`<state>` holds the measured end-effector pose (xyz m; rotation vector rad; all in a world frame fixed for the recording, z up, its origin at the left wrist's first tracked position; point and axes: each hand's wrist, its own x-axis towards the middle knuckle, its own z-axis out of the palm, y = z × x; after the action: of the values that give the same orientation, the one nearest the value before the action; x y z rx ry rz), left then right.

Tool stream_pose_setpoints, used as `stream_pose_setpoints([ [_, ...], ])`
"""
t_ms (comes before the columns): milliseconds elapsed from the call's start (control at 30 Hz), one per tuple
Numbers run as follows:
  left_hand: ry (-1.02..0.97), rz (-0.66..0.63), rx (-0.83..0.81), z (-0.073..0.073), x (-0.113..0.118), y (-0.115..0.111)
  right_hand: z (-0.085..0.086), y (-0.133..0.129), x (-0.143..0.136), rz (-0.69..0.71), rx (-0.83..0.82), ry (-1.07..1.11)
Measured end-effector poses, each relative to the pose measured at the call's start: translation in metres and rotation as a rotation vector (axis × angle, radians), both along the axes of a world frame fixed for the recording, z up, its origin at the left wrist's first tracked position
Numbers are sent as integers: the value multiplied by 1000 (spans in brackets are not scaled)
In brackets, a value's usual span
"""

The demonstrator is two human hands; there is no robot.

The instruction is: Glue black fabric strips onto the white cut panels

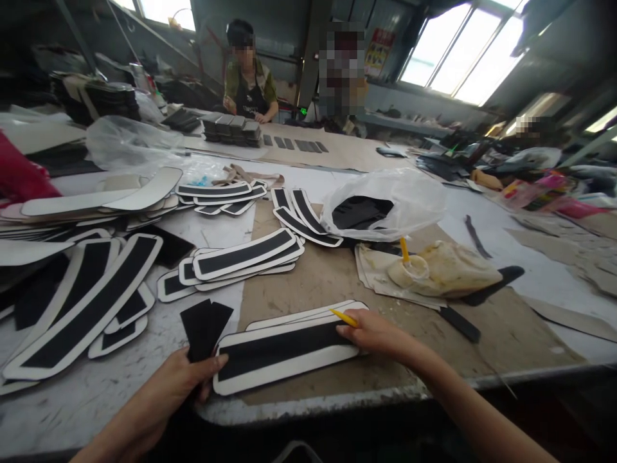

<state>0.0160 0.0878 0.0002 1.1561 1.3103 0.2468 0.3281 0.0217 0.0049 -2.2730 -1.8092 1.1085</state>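
Observation:
In front of me lies a curved white panel with a black strip (284,350) along its middle, on top of similar panels. My left hand (186,379) is closed around a few black strips (205,326) that fan upward, and its thumb rests on the panel's left end. At the panel's right end, my right hand (371,331) pinches a yellow pointed tool (344,317), with fingers touching the black strip. To its upper right stands a small glue-stained tub (409,273) with another yellow stick (404,249) in it, beside a stained bag (457,269).
Stacked black-and-white panels (245,254) lie beyond my hands, with more piled on the left (87,308). A clear plastic bag (409,199) holds black pieces. Brown board (308,289) covers part of the table. A co-worker (249,83) stands at the far table behind stacked dark pieces (231,130).

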Motion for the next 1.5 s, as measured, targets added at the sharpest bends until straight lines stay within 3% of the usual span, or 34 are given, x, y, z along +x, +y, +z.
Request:
stream_pose_setpoints([
  [200, -23, -63, -40, -1, -4, 4, 15, -3, 5, -17, -70, 268],
  [400, -35, -19, -85, -6, -6, 6, 14, 0, 2, -78, -42, 368],
  [500, -50, -18, -105, -6, -5, 7, 14, 2, -2, -88, 23, 308],
  [600, -47, -49, -71, -6, -4, 7, 20, -1, -10, -81, 133, 71],
  [733, 0, -51, -10, -5, -1, 5, 48, -14, -29, -118, 229, -106],
  [867, 38, -12, 2, -4, 2, 2, 86, -30, -46, -156, 158, 256],
  [933, 35, 3, 5, -4, 2, 1, 95, -34, -48, -193, 111, 442],
  [1000, 25, 9, 7, -5, 1, 1, 90, -35, -44, -248, 100, 547],
  [1067, 15, 8, 7, -6, 0, 1, 71, -32, -35, -307, 108, 553],
  [1133, 15, 9, 3, -5, 0, 1, 47, -28, -26, -311, 139, 420],
  [1267, 16, -5, 21, -4, 1, 1, 9, -22, -15, -176, 153, 27],
  [1500, 24, -16, 32, -8, 1, 1, 3, -21, -21, -109, 68, -168],
])
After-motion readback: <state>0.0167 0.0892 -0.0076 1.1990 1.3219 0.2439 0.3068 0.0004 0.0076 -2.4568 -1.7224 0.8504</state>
